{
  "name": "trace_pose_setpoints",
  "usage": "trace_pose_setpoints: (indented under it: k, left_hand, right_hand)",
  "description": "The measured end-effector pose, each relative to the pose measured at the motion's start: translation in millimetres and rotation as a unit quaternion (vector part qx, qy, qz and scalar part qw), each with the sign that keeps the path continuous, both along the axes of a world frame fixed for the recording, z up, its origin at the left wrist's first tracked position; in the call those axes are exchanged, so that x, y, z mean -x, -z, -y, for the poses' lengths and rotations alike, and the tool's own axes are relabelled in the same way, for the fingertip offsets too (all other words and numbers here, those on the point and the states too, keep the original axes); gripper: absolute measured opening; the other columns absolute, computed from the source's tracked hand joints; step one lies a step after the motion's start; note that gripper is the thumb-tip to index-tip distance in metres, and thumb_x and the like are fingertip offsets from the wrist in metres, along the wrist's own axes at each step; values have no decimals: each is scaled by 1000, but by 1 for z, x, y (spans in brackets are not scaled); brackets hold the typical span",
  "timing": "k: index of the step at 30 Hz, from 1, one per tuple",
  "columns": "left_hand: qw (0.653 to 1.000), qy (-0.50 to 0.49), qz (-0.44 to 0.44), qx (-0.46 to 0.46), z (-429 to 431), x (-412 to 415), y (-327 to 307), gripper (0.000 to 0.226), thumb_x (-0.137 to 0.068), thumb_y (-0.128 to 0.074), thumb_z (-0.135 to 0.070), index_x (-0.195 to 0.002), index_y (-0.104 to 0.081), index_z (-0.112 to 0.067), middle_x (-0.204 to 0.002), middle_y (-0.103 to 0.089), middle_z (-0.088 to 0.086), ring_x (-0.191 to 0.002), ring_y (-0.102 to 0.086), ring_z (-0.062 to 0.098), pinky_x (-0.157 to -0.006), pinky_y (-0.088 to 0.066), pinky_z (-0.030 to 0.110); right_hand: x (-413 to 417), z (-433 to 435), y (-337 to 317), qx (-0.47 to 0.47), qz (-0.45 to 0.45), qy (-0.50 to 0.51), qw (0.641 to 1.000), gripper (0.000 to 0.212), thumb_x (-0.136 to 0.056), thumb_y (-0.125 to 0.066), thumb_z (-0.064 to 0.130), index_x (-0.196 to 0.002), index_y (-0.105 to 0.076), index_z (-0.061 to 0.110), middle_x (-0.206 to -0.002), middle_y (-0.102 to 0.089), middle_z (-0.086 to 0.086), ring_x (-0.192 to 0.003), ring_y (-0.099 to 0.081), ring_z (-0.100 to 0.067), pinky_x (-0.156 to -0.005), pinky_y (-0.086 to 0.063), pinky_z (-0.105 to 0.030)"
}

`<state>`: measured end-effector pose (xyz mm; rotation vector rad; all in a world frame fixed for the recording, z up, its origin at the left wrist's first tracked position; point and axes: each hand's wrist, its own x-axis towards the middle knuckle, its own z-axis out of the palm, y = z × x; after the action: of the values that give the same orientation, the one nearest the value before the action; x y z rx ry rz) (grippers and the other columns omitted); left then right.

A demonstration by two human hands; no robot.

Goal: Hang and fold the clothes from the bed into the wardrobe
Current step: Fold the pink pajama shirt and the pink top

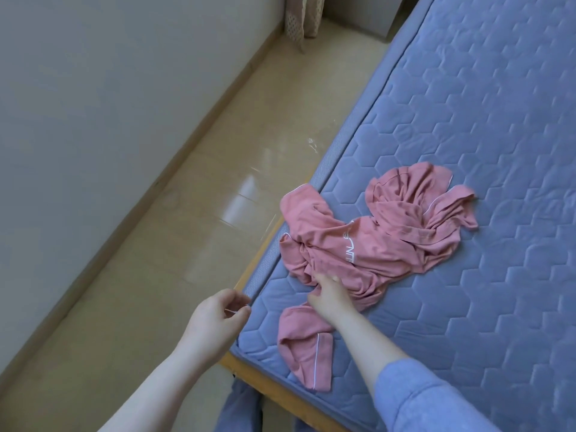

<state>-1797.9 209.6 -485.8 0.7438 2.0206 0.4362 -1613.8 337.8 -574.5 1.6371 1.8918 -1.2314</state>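
A crumpled pink garment with white piping and white lettering lies near the left edge of the blue quilted mattress. One pink part trails toward the mattress's near corner. My right hand reaches onto the garment's near folds, its fingers stretched forward and touching the cloth. My left hand hovers just off the mattress's left edge, over the floor. Its thumb and curled fingertips pinch together on a thin pale strand. No wardrobe is in view.
A wooden bed frame runs under the mattress edge. Glossy beige floor tiles fill the strip between the bed and a pale wall on the left. A patterned curtain hangs at the far end.
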Motion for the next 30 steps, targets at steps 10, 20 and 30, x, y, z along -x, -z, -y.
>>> trace_pose_setpoints:
  k: [10, 20, 30]
  left_hand:
    - [1000, -7, -14, 13, -5, 7, 46, 4, -86, -65, -26, -86, -66, -29, -81, -70, -11, -72, -62, 1, -62, -44, 19]
    - [1000, -5, -7, -4, -18, -2, 36, 8, -88, -63, -21, -89, -66, -28, -81, -69, -12, -73, -61, 0, -61, -41, 15]
    - [996, 41, -7, -74, -52, -26, -44, 12, -87, -64, -19, -87, -64, -31, -82, -68, -14, -73, -60, -6, -59, -39, 7]
  right_hand:
    - [12, -15, 59, -72, 95, -111, 987, 69, -92, -55, 23, -153, -23, 28, -163, 7, -7, -150, -1, -30, -119, -23, -40]
    - [-20, -7, 20, -254, -93, 333, 903, 17, -76, -67, 2, -90, -60, 8, -76, -63, -9, -81, -59, -36, -65, -35, -33]
    - [-75, -33, -117, -314, -202, 255, 892, 13, -89, -60, 3, -96, -69, 10, -81, -64, 6, -80, -57, -20, -64, -36, -13]
